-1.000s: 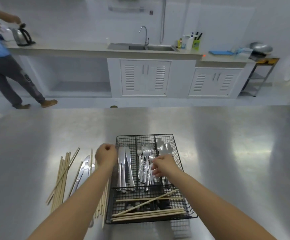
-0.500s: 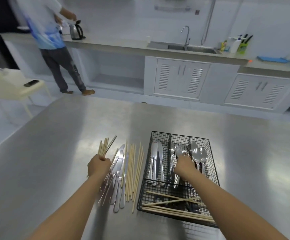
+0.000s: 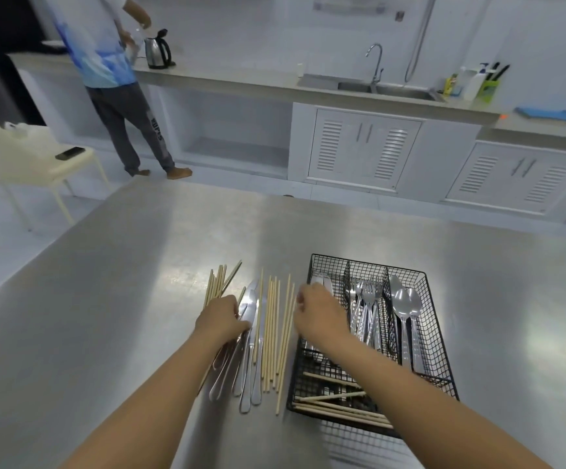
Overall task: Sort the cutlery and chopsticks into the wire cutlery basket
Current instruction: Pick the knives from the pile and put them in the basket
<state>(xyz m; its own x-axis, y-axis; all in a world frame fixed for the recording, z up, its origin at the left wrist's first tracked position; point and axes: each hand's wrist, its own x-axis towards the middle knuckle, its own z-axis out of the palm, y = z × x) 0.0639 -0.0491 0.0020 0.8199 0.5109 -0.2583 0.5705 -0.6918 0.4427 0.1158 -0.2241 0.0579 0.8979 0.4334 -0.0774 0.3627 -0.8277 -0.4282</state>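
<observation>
A black wire cutlery basket (image 3: 422, 277) sits on the steel table, right of centre. It holds forks (image 3: 368, 308) in the middle slot, spoons (image 3: 407, 308) in the right slot, knives (image 3: 322, 280) in the left slot and chopsticks (image 3: 339, 409) across the front. Loose wooden chopsticks (image 3: 275, 336) and several knives (image 3: 253, 370) lie on the table to the basket's left. My left hand (image 3: 222, 321) rests on the loose knives with its fingers curled over a blade. My right hand (image 3: 319, 314) hovers over the basket's left edge, fingers loosely bent, nothing visible in it.
A second bundle of chopsticks (image 3: 217, 282) lies just beyond my left hand. The steel table (image 3: 139, 299) stretches left and ahead. Beyond it are a cream chair (image 3: 38, 164), a person (image 3: 116, 96) at the counter with a kettle (image 3: 156, 52), and a sink (image 3: 383, 88).
My right hand left the fork slot and moved left to the basket's left edge. My left hand shifted right, from the chopstick bundle onto the knives. The view turned left.
</observation>
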